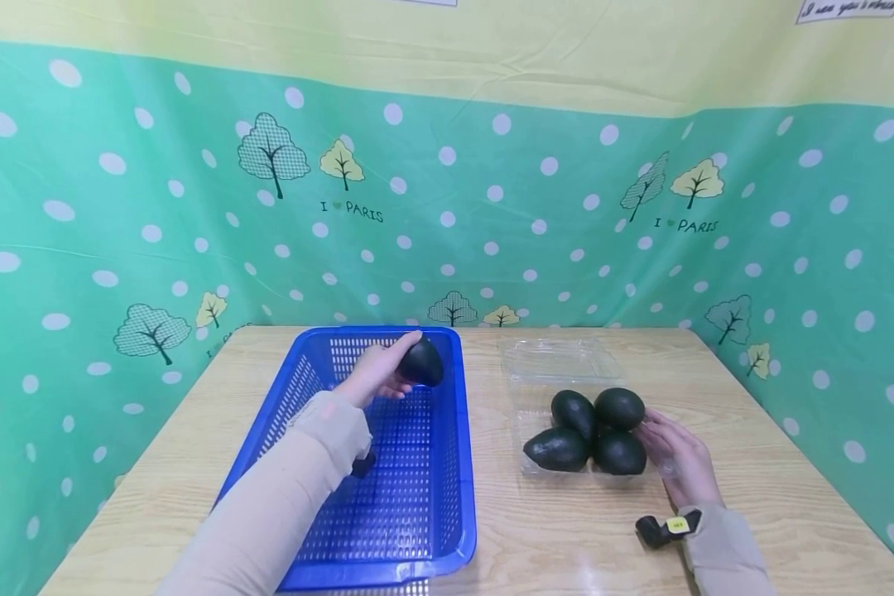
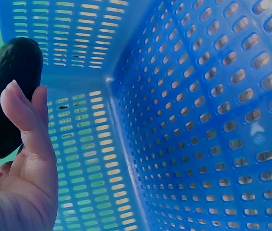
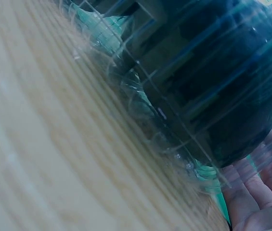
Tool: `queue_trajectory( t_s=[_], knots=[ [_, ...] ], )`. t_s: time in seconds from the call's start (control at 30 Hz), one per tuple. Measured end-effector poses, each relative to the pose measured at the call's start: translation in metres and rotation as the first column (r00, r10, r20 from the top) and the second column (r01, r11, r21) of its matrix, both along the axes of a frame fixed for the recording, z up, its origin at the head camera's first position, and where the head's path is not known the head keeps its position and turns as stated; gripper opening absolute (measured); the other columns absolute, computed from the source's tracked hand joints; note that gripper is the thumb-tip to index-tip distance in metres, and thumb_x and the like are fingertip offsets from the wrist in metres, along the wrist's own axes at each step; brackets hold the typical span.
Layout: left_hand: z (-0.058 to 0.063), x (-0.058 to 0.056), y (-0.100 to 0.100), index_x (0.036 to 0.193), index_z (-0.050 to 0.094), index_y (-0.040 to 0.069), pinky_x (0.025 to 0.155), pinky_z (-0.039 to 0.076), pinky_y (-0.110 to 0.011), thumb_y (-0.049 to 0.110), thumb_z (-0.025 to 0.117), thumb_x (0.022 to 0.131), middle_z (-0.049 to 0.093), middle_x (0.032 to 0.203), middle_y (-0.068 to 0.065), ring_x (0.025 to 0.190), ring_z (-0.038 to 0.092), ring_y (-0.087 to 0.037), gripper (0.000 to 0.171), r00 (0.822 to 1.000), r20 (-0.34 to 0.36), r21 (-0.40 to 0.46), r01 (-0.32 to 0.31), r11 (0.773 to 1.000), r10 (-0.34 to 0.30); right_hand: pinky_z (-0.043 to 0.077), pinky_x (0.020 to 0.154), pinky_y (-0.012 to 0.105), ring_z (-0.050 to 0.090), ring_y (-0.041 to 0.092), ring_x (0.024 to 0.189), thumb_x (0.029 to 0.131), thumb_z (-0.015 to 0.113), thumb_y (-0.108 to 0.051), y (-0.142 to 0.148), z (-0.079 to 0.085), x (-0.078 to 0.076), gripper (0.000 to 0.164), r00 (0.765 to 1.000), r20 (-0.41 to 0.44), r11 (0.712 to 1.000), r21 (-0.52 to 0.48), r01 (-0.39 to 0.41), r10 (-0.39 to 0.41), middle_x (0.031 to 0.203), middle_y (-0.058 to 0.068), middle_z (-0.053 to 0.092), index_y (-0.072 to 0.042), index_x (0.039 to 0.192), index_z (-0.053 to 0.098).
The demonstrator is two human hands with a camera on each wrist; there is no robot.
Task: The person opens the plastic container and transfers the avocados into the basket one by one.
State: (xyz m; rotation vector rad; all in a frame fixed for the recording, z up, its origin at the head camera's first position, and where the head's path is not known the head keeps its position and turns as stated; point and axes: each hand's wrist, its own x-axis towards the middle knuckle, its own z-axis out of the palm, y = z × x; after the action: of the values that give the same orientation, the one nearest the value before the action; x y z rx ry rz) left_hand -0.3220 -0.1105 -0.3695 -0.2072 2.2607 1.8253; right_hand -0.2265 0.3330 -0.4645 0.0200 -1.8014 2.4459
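Note:
My left hand (image 1: pixel 378 371) grips a dark avocado (image 1: pixel 421 362) within the far part of a blue plastic basket (image 1: pixel 464 463). In the left wrist view the thumb lies along the side of the avocado (image 2: pixel 10 91), and part of the fruit is cut off by the frame. Several more dark avocados (image 1: pixel 559 449) sit close together in a clear plastic clamshell box (image 1: pixel 525 424). My right hand (image 1: pixel 678 454) rests against the right side of this box, fingers extended beside the avocados. In the right wrist view the fingers (image 3: pixel 251 192) show through and beside the clear wall.
The box's clear lid (image 1: pixel 559 360) lies folded back behind it on the wooden table (image 1: pixel 551 538). A black wrist camera (image 1: pixel 666 528) sits on the right sleeve. A green and yellow patterned curtain (image 1: pixel 447 190) hangs behind the table.

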Motion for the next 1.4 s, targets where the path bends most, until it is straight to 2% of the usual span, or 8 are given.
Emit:
queue_trajectory(
  t_s=[0.4,0.97,1.4],
  knots=[
    [-0.005,0.001,0.002,0.109,0.065,-0.001,0.051,0.055,-0.023,0.064,0.058,0.089,0.071,0.076,-0.012,0.053,0.063,-0.013,0.069,1.000,0.020,-0.060,-0.001,0.998,0.002,0.053,0.089,0.016,0.069,0.001,0.103,0.103,0.051,-0.011,0.001,0.000,-0.001,0.028,1.000,0.014,1.000,0.001,0.009,-0.009,0.110,-0.014,0.073,-0.023,0.115,0.072],
    [-0.013,0.001,0.002,0.113,0.063,-0.002,0.046,0.052,-0.021,0.065,0.056,0.090,0.070,0.074,-0.012,0.048,0.059,-0.011,0.071,0.997,0.070,-0.128,0.047,0.991,-0.039,0.053,0.088,0.016,0.069,0.001,0.102,0.101,0.053,-0.007,-0.002,0.003,-0.001,0.029,1.000,0.024,0.999,-0.036,0.017,-0.016,0.110,-0.014,0.073,-0.026,0.111,0.072],
    [-0.021,0.003,-0.004,0.123,0.054,-0.004,0.048,0.054,-0.023,0.064,0.056,0.090,0.071,0.075,-0.014,0.049,0.061,-0.012,0.075,0.996,0.087,-0.120,0.036,0.992,-0.026,0.054,0.088,0.016,0.070,0.002,0.102,0.101,0.052,-0.005,-0.002,0.001,0.000,0.030,1.000,0.002,0.999,-0.047,0.008,-0.008,0.110,-0.013,0.074,-0.025,0.110,0.073]
  ],
)
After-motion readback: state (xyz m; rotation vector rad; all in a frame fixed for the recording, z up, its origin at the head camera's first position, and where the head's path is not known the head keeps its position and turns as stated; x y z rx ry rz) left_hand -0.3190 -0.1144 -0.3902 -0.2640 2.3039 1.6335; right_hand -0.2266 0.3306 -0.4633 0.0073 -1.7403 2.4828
